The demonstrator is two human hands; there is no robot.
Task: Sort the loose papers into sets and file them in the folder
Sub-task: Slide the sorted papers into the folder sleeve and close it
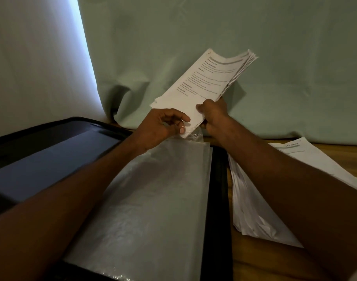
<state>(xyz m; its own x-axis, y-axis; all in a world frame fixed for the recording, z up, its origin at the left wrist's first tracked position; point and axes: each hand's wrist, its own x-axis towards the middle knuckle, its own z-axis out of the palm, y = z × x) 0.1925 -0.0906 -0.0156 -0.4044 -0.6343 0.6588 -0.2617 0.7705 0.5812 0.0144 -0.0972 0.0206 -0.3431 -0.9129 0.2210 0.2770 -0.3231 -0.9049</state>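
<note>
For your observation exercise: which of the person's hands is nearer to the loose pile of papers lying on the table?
Right. The right hand grips the held stack up and left of the loose pile; the left hand is farther left, over the folder's plastic sleeve.

Both arms reach forward — left hand (161, 124) and right hand (213, 112) curled, gripping.

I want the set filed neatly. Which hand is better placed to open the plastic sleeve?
Left hand: it already touches the plastic sleeve mouth, while the right hand grips the paper set.
</note>
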